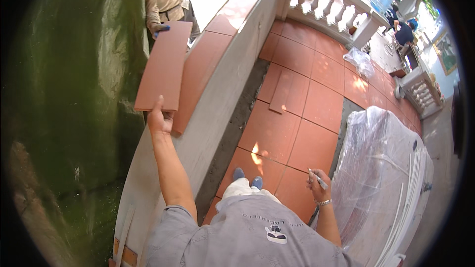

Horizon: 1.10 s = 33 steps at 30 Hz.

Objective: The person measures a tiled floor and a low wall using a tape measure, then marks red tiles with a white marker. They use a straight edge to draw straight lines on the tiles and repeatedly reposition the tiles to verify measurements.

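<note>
My left hand (161,120) is closed on the near end of a long reddish-brown tile (166,66), thumb on top and fingers beneath. The tile's far end meets the gloved hand (157,28) of a person on the far side of the low wall. Below and beside it, more terracotta tiles (207,62) lie along the wall top. Out to the right, over the tiled floor, my right hand (319,190) is closed around a slim, light-coloured marker pen (320,182), its tip pointing up and away from me.
The low grey wall (222,94) runs along my left, with a green tarp (69,94) beyond. A narrow loose tile (282,91) rests on the tiled floor (271,136). Plastic sheeting (366,153) covers something bulky at right. A white balustrade (329,10) stands ahead; people work farther off.
</note>
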{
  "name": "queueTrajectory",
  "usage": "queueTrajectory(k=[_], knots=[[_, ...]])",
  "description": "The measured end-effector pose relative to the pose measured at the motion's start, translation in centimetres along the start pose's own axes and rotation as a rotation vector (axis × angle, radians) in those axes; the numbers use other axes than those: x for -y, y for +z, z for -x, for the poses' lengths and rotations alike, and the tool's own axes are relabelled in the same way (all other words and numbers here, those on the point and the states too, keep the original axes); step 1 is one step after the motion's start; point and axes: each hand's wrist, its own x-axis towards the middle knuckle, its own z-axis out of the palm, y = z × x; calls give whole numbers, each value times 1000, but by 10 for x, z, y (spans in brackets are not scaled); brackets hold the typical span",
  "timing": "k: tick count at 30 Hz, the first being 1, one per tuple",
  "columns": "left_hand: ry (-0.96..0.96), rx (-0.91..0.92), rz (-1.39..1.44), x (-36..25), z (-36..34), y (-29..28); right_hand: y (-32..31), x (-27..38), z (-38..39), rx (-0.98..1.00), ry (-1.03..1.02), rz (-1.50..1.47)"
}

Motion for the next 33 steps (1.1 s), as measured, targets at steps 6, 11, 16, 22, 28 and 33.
queueTrajectory(k=[6,11,16,22,28,33], knots=[[8,35,2,-8,45,9,11,-2,-2,10,19,60],[-32,119,-28,-17,101,13,21,-3,-10,50,37,5],[-200,159,-49,-13,155,25,27,9,-20,82,59,148],[-461,306,-125,27,176,36,20,2,-25,97,59,173],[-697,353,-281,102,199,37,-8,-18,-17,41,99,137],[-893,156,-297,196,202,24,-29,-51,-13,63,282,151]])
